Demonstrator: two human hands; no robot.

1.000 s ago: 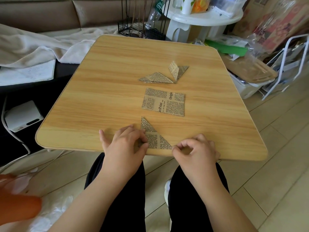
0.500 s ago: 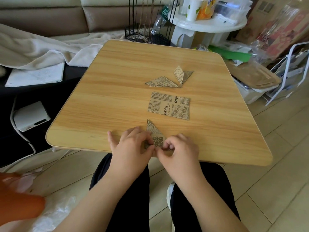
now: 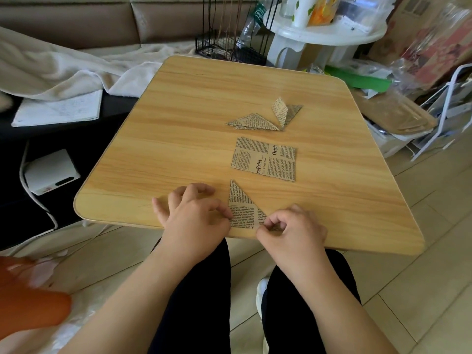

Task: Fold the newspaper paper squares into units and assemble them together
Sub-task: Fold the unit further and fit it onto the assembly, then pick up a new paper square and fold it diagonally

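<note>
At lower centre, the left hand [image 3: 195,221] and right hand [image 3: 291,229], fingers curled, pinch a folded newspaper-print paper triangle [image 3: 241,209] on the light wooden table [image 3: 178,149].

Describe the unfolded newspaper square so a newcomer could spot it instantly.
Start at the wooden table. The newspaper square lies flat near its middle, between the folded units farther away and the triangle at the near edge. It alone is an unfolded square, untouched.

A light wooden table [image 3: 178,139] carries a folded newspaper triangle [image 3: 241,208] between both hands, a flat newspaper square [image 3: 264,159] just beyond them, and two folded units [image 3: 265,117] farther off.
</note>
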